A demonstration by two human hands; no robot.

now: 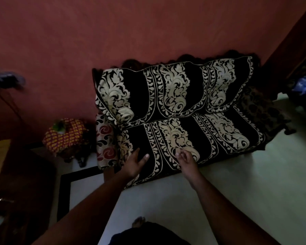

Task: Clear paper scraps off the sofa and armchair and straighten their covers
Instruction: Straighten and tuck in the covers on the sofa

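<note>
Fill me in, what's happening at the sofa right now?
A person is bent over the sofa's black cover with cream floral bands, both hands at the seat's front edge. The left hand lies flat, fingers spread, on the cover near the red patterned armrest. The right hand has loosely curled fingers at a cream band; whether it pinches the fabric is unclear. No paper scraps show on the seat.

Plush, matt black-and-cream cloth sofa cover (175, 106); smooth, faintly glossy pale floor (254, 183).
</note>
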